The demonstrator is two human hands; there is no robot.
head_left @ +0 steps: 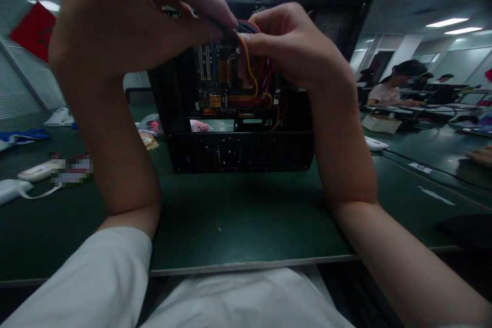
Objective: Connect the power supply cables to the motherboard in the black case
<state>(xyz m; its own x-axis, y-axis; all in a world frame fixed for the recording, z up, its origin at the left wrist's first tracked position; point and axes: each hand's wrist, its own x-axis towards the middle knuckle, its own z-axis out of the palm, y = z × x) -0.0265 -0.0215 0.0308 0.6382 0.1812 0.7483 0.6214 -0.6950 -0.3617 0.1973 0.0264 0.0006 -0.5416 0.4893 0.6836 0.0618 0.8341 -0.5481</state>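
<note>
An open black computer case (246, 151) stands on the green table, its inside facing me. A circuit board (221, 69) with slots and orange connectors shows within it. My left hand (154, 20) is raised at the upper left, its fingers pinched on a bundle of coloured cables (251, 69). Close against those fingertips, my right hand (295, 43) pinches the same bundle from the right. Red, yellow and black wires hang from the fingers down over the board. The exact spot gripped is partly hidden by the fingers.
The green table (246, 225) ends near my lap. At left lie white devices (42, 169) and blue cloth (25, 137). Plastic bags (149, 133) sit beside the case. A cabled white object (375, 144) and an open box (381, 123) are at right; a person (395, 87) sits beyond.
</note>
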